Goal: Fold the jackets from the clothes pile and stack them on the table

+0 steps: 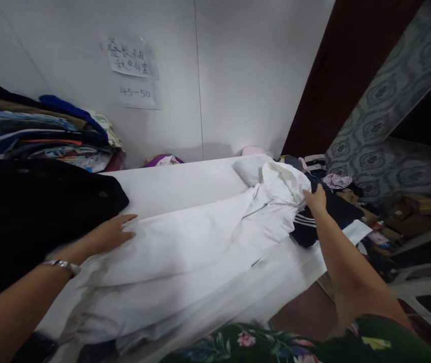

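A long white jacket (pixel 196 237) lies stretched across the white table, its hood or collar end at the right and its gathered hem at the lower left. My right hand (pixel 316 199) is closed on the edge of the collar end, thumb and fingers pinching the cloth. At the jacket's upper left edge, my left hand (pixel 115 233) has its thumb and fingers apart, touching or just above the fabric; contact is hard to tell. A black garment (pixel 41 206) lies to the left, close to my left hand.
Folded clothes (pixel 52 133) are stacked at the back left. Dark clothing with white stripes (pixel 332 209) lies beyond my right hand. The white table (pixel 170 187) stands against a wall with handwritten paper signs (pixel 135 61). Cardboard boxes (pixel 420 204) and a white plastic chair (pixel 423 282) are at the right.
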`<state>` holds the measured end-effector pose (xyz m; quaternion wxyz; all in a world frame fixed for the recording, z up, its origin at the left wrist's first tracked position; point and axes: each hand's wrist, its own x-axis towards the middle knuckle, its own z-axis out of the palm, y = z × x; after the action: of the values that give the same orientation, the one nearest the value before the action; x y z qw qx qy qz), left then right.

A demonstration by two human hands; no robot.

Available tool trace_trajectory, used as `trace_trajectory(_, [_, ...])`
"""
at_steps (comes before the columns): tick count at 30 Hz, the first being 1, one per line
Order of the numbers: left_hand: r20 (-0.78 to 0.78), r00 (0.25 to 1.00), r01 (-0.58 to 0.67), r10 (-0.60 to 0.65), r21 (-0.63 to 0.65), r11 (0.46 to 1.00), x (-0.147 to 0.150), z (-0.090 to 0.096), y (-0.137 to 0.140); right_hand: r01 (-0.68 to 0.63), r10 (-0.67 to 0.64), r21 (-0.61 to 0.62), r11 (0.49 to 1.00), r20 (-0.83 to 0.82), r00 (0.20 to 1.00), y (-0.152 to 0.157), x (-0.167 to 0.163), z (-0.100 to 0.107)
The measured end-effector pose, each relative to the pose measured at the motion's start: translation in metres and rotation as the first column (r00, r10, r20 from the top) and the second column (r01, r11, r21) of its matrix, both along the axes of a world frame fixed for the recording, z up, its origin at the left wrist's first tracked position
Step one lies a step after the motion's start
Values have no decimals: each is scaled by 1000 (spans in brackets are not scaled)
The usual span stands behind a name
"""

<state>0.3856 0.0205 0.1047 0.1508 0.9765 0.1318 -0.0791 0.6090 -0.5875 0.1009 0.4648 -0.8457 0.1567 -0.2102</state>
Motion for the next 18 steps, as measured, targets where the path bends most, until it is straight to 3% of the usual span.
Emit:
trace_trajectory(2, [61,997,-54,52,32,998,-20,-1,-4,-49,55,-82,995,70,996,15,-12,6])
trace_trajectory(4, [142,986,-95,85,62,994,-41,-4,-12,-228,252,-165,960,142,957,43,-31,6])
trace_trajectory(5, [181,979,-105,91,71,992,-52,-6,-16,-354,390,-208,912,168,905,61,-44,4])
trace_trajectory(8, [324,938,-154,124,69,986,-81,-17,-29,-684,744,-304,663,172,646,121,-85,-11])
trace_trajectory(13, [506,802,-357,317,-20,934,-122,-29,-39,-857,948,-445,261,-51,315,184,-139,-43])
trace_trajectory(16, [499,729,-477,467,-119,871,-143,-31,-42,-828,949,-557,74,-217,231,195,-155,-52])
trace_trajectory(18, [458,677,-556,576,-195,808,-154,-32,-45,-791,941,-612,16,-259,219,197,-162,-56])
